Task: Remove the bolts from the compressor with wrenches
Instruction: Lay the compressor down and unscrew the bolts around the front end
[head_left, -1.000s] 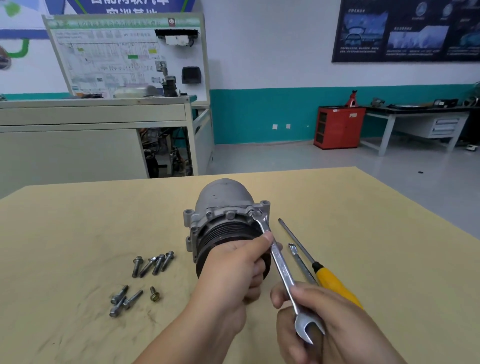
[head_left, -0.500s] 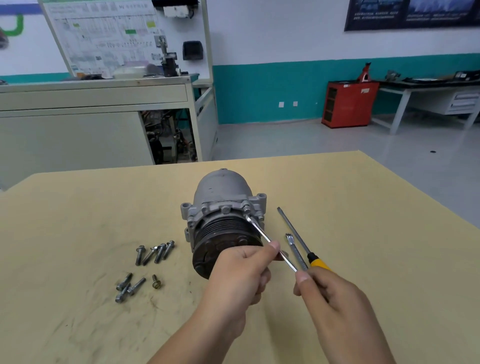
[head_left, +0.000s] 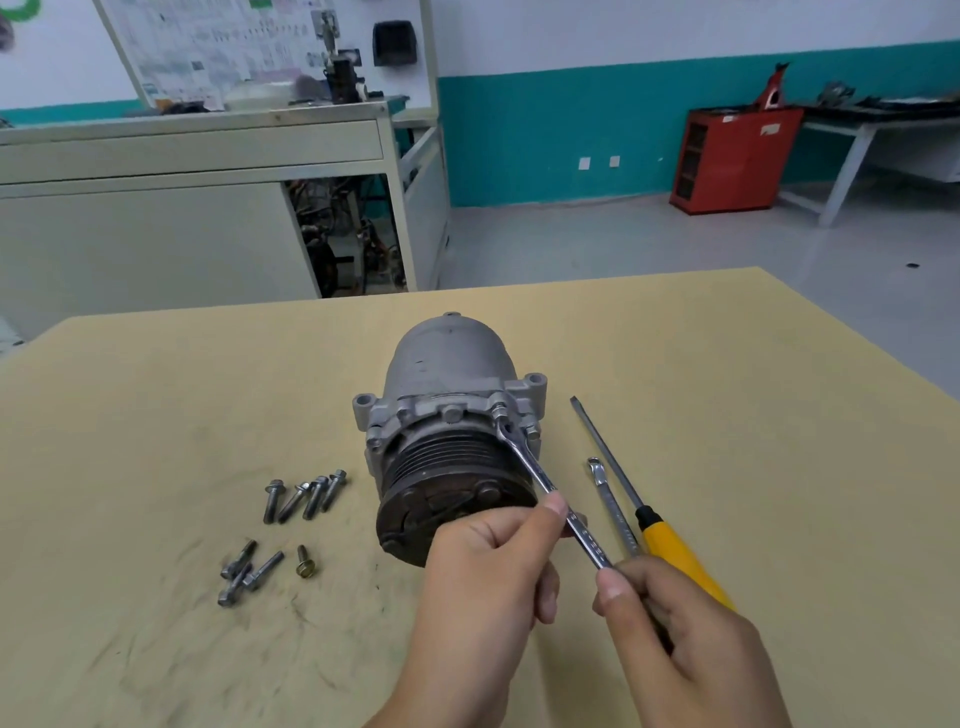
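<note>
Steel wrench (head_left: 540, 480), slim and flat, pinched by left hand (head_left: 488, 566) and right hand (head_left: 675, 629), touches the ribbed cast-metal compressor (head_left: 447, 364).

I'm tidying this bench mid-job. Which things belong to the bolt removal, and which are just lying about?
Job: compressor; wrench fitted to it, gripped by left hand and right hand; loose bolts on the table.
Lying about: spare wrench and screwdriver, untouched beside the compressor; red cabinet by the far wall.
</note>
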